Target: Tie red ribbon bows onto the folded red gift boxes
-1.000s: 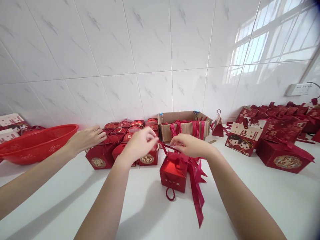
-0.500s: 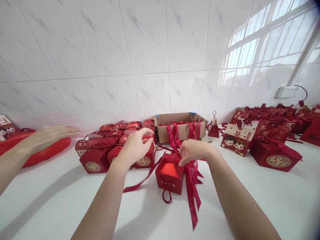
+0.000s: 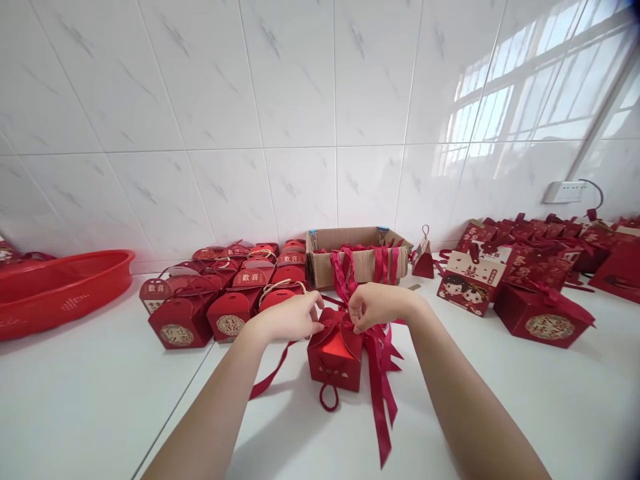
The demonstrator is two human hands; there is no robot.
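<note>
A small red gift box (image 3: 335, 367) stands in front of me on the white table, its rounded top flaps drawn inward. My left hand (image 3: 295, 317) is closed, thumb and fingertips pinching at the box's left top flap. On the opposite side my right hand (image 3: 377, 307) pinches the right top flap in the same way. Dark red ribbon (image 3: 383, 400) hangs down the box's right side in long tails, and another length (image 3: 273, 377) trails out to the left. A cord loop (image 3: 329, 398) sticks out at the front base. Whether ribbon is also between my fingers is hard to see.
Behind the box, a cardboard carton (image 3: 360, 263) has ribbons draped over its edge. Several filled red boxes (image 3: 180, 320) stand in rows on the left, beside a red plastic basket (image 3: 75, 293). Printed boxes (image 3: 467, 283) and a ribboned box (image 3: 543, 313) stand right. A tiled wall rises behind.
My left hand has come down and right to the box's left flap, and the flaps now stand closer together. Another person's hand over the red basket is gone from view.
</note>
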